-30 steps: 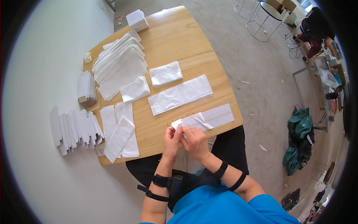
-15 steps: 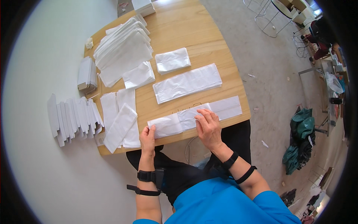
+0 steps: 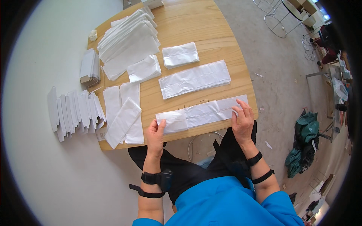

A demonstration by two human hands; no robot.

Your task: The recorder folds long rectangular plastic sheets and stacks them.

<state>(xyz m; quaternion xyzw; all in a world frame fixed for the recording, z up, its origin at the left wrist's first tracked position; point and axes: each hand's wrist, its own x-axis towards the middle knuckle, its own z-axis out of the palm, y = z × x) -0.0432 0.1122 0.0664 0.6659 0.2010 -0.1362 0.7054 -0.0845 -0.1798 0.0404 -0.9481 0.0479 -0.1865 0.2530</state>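
A long, thin white folded sheet (image 3: 201, 113) lies along the table's near edge, creased across, with a doubled, whiter part at its left end. My left hand (image 3: 155, 137) pinches that left end, thumb on top. Over the sheet's right end is my right hand (image 3: 244, 122), its fingers curved and apart; whether the fingertips press on the sheet I cannot tell. Just beyond lies a stack of long white sheets (image 3: 195, 79), and behind that a shorter folded stack (image 3: 181, 55).
Loose white strips (image 3: 123, 122) overlap on the table's left, below a fanned pile of larger white sheets (image 3: 128, 43). White flat cartons (image 3: 77, 113) stand in a row beside the wall, near another carton stack (image 3: 89, 67). Dark green bags (image 3: 303, 139) lie on the floor at right.
My right hand has slid right along the sheet, from its middle to its right end. My left hand still pinches the left end. The view has shifted slightly.
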